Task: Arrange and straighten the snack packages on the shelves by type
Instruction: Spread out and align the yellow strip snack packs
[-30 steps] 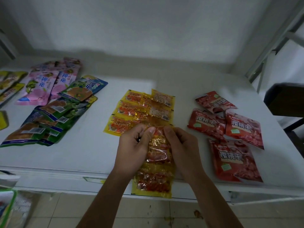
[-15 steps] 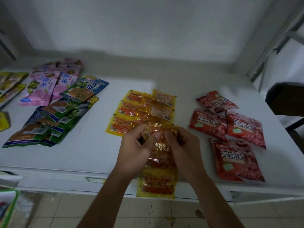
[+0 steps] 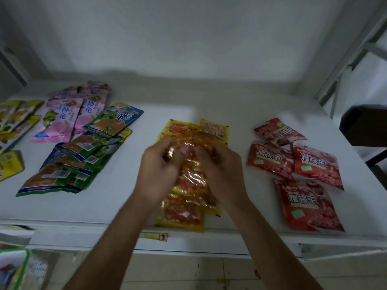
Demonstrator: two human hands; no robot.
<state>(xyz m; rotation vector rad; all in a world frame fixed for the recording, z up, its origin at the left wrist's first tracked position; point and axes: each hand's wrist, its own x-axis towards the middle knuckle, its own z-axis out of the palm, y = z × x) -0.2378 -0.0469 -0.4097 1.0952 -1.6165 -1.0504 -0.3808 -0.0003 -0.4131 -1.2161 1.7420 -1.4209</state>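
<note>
A strip of yellow snack packets [image 3: 184, 204] lies lengthwise at the middle of the white shelf [image 3: 125, 201], its near end over the front edge. My left hand [image 3: 159, 174] and my right hand [image 3: 222, 172] both grip the strip's far end, fingers curled round it, above more yellow packets [image 3: 211, 128] lying flat behind. Red packets [image 3: 314, 168] lie loosely to the right. Green packets [image 3: 69, 164] and pink packets [image 3: 62, 118] are heaped at the left. Both hands are motion-blurred.
Yellow-green packets [image 3: 14, 122] sit at the far left edge. A metal shelf upright [image 3: 345, 59] rises at the right, with a dark chair [image 3: 368, 126] beyond it. A bag of goods [image 3: 14, 268] stands on the floor at lower left.
Both hands have pushed the yellow strip away from me, farther onto the shelf, so less of it hangs over the front edge. The strip's far end now overlaps the flat yellow packets.
</note>
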